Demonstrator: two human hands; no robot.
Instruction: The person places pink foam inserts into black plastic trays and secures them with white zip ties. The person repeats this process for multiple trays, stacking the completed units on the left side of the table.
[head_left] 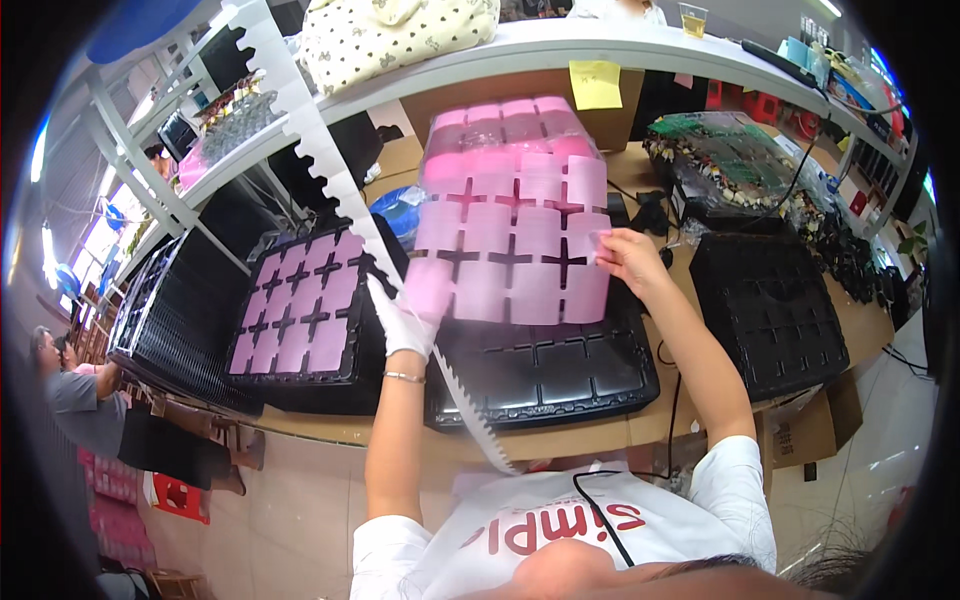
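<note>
A thin pink foam sheet (488, 230) with cross-shaped cut-outs is held up between my two hands, above a black plastic tray (540, 385). My right hand (632, 260), bare, pinches the sheet's right edge between thumb and fingers. My left hand (405, 325), in a white glove, is closed at the sheet's lower left corner, which looks smeared by motion. A long white strip (325, 150) with a notched edge runs slantwise past my left hand; I cannot tell whether the glove grips it. Beyond the sheet lies a plastic-wrapped stack of pink sheets (515, 118).
To the left, a black tray (350, 345) holds another pink sheet (300, 300), beside a tall stack of black trays (180, 310). On the right are black trays (770, 310) and green circuit boards (735, 150) with wires. A shelf (640, 42) crosses behind. Another person (90, 400) sits far left.
</note>
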